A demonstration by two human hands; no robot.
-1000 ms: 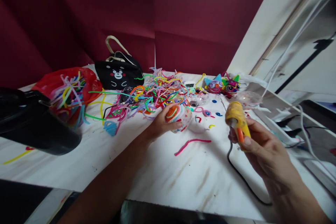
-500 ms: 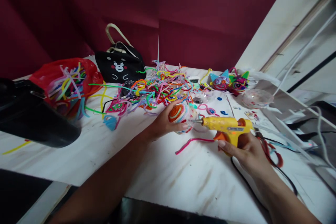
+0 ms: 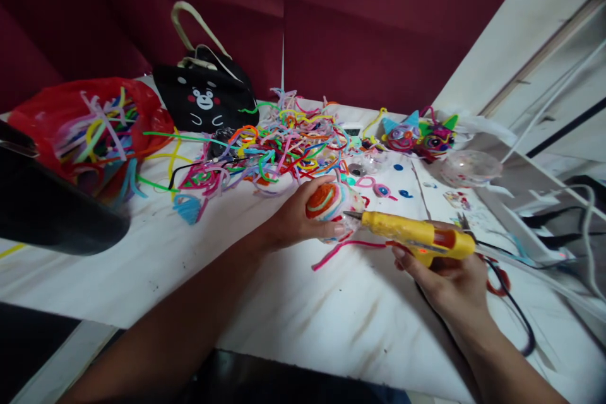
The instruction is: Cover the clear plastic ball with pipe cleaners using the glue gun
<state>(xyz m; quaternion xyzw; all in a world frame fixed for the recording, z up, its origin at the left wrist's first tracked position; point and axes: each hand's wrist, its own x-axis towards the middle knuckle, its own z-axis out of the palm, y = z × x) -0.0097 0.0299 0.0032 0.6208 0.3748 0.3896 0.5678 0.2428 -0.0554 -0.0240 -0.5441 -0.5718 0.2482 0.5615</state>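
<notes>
My left hand (image 3: 303, 214) is closed around a clear plastic ball (image 3: 341, 202) partly covered with coiled pipe cleaners in orange, white, blue and red. In my right hand (image 3: 447, 281) is a yellow hot glue gun (image 3: 416, 233), its fingers wrapped round the handle. The metal nozzle points left and meets or nearly meets the ball's clear side; actual contact I cannot tell. Beneath the ball and the gun lies a pink pipe cleaner (image 3: 345, 247). Small pipe cleaner coils, among them a pink and blue one (image 3: 381, 190), rest just behind.
A pipe cleaner heap (image 3: 288, 145) spreads across the table's back. Left stand a red bag (image 3: 156, 104) of pipe cleaners, a black bag (image 3: 208, 101) and a black container (image 3: 57, 202). Two decorated figures (image 3: 402, 132), a clear bowl (image 3: 471, 167) and scissors (image 3: 499, 281) lie right.
The glue gun has tilted, its handle turning away beneath it, with the nozzle still at the ball. My left hand keeps its hold. The whole view has shifted slightly.
</notes>
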